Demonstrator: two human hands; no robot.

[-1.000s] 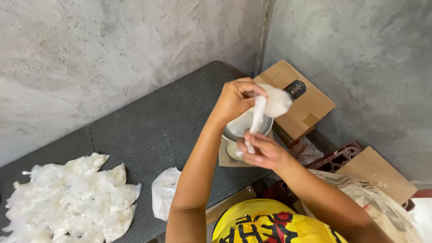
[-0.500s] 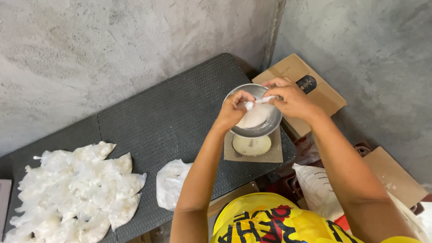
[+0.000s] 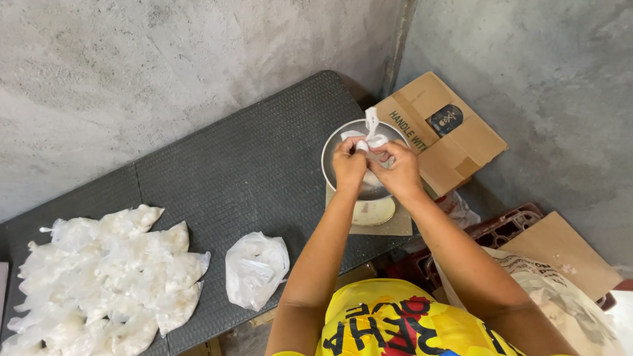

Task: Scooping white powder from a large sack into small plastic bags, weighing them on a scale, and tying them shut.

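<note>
While both hands meet over the metal bowl (image 3: 336, 155), they pinch the neck of a small clear bag (image 3: 372, 135) between them: the left hand (image 3: 349, 165) grips it from one side with fingers curled shut, and the right hand (image 3: 395, 173) closes on it from the other, knuckles touching the left. The twisted top of the bag sticks up above the fingers; the filled lower part is mostly hidden behind the hands, so what it holds cannot be told. The bowl sits on a pale scale (image 3: 372, 214) at the right end of the dark counter (image 3: 250, 165), just beside an open cardboard box (image 3: 455, 142) that stands against the wall corner. Well to the left, a pile of filled white bags (image 3: 99, 277) covers the counter's near left end, and one loose plastic bag (image 3: 256, 269) lies between the pile and the scale, near the counter's front edge. Below the box, off the counter, lie a reddish crate (image 3: 508, 227), a flat piece of cardboard (image 3: 564, 254) and a printed sack (image 3: 560, 296). The person's yellow shirt (image 3: 409, 323) fills the bottom edge.
</note>
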